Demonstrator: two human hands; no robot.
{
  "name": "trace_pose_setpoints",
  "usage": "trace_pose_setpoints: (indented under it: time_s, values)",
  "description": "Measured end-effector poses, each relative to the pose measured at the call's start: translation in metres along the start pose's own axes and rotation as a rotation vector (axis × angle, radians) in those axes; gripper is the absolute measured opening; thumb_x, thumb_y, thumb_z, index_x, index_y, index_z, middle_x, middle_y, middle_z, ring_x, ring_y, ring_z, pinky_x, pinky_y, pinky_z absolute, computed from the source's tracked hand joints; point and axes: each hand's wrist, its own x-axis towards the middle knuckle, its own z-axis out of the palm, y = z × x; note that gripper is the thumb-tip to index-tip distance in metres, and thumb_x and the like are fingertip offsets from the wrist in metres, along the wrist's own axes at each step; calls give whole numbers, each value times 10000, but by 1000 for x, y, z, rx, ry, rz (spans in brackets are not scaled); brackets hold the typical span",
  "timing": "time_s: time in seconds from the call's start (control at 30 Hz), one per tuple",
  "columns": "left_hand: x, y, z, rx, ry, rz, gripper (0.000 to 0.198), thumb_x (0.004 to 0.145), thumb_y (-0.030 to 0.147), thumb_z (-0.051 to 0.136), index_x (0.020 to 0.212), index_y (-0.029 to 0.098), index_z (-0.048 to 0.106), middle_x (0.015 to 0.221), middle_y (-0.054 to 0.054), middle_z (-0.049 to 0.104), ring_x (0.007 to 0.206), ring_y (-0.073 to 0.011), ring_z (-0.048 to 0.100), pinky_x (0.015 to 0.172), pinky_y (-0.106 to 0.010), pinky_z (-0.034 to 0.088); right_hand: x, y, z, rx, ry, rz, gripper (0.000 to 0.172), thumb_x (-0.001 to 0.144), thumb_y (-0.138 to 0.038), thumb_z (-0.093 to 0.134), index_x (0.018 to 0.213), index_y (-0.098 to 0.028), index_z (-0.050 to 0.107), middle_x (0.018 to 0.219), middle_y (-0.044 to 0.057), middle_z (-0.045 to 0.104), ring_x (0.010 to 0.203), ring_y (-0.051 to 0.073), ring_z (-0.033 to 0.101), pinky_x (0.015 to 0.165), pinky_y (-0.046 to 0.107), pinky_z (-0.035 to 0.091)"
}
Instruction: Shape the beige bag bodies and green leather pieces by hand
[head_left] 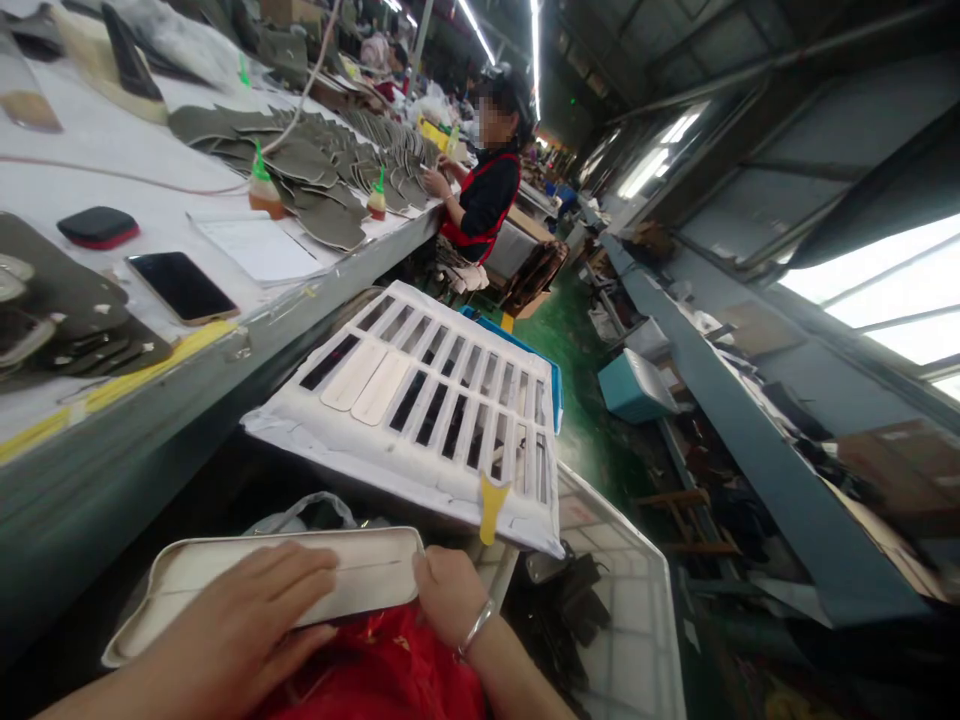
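Note:
A long cream-coloured piece (375, 588) with rounded corners and a raised rim lies across my lap, over a red apron (382, 670). A thin dark line runs along its middle. My left hand (251, 610) rests on top of it, fingers stretched out flat and the thumb near its lower edge. At its right end, my right hand (452, 597) pinches the edge between thumb and fingers; a silver bangle circles that wrist. Just beyond is a white slatted rack (330, 435) with two cream strips (379, 385) and a yellow tab (491, 508) at its near edge.
On the left, a workbench (281, 340) bears a phone (182, 286), a notepad (255, 245), glue bottles (264, 188) and many grey-green cut pieces (330, 215). A co-worker (491, 185) works farther along it. A white crate (630, 600) with dark items stands at lower right.

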Motion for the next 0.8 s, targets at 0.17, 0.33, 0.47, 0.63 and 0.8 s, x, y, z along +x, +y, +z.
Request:
trace_pose_setpoints:
  time_s: [0.17,0.33,0.47,0.63,0.8]
  values:
    - [37,27,21,65,-325,132,416,792,372,559,1187,242,540,1302,-40,506,1054,-262,505,873,-394,448,1,-3,-1,-2,-17,-8,392,912,-232,269,744,-102,598,751,164,655,721,249,641,643,322,439]
    - [47,28,24,67,-393,113,309,796,342,553,1064,200,615,1256,-64,528,1032,-261,490,855,-389,443,4,9,1,332,-121,63,443,927,-362,224,690,-137,523,641,108,624,625,220,639,584,313,472]
    - [48,28,17,30,-415,91,338,794,379,554,1079,206,609,1227,-68,541,1016,-260,496,844,-379,436,8,29,8,1128,-429,194,497,872,-560,241,714,-153,479,531,36,565,450,188,596,407,274,456]
    - [47,27,20,32,-412,92,449,782,423,556,1181,219,544,1267,-62,520,1038,-277,480,850,-388,431,12,44,28,1418,-432,134,435,701,-573,593,762,-165,455,554,-2,600,422,125,568,370,189,422]
    - [47,22,22,29,-434,99,500,768,455,564,1214,233,518,1293,-52,500,1057,-290,464,875,-409,426,16,45,42,1453,-354,115,501,652,-622,622,732,-166,428,494,-27,561,347,83,488,323,161,368]
